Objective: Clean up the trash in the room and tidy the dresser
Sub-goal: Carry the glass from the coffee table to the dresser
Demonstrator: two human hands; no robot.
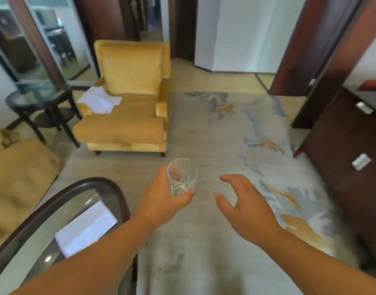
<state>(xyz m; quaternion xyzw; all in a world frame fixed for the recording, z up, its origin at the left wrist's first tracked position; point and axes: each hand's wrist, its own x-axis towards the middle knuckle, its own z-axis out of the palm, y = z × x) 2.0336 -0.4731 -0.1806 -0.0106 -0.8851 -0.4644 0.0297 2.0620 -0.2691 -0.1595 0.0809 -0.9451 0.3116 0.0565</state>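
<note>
My left hand (161,201) grips a clear, empty drinking glass (181,176) by its base, upright, above the carpet. To its right my right hand (244,205) hovers with loosely curved fingers and holds nothing. The dark wooden dresser (340,167) with metal drawer handles stands along the right edge. A crumpled white paper (98,101) lies on the seat and arm of the yellow armchair (129,99) ahead on the left.
An oval glass-topped coffee table (61,216) with a dark rim is at lower left. A small round side table (40,99) stands left of the armchair. A patterned pale rug (236,135) covers the floor ahead. A tan cushion (18,179) lies at the left.
</note>
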